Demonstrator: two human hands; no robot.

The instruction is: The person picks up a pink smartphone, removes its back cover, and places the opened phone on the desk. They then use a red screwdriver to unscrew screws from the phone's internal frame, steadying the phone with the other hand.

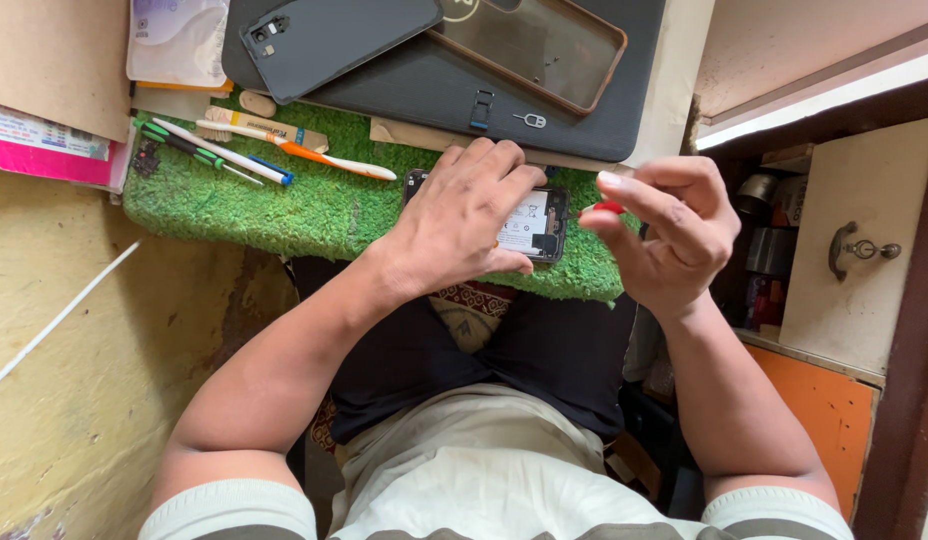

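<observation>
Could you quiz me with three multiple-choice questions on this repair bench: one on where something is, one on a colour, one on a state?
1. Where does the left hand rest?
A. on the opened phone
B. on the toothbrush
C. on the drawer handle

2. What colour is the small thing pinched by the right hand?
A. blue
B. red
C. yellow

3. How is the phone on the green mat?
A. sealed, screen lit
B. wrapped in a box
C. back off, insides showing

Answers: 1 A, the palm covers its left part; 2 B, red shows between the fingertips; 3 C, the battery label is visible.
</observation>
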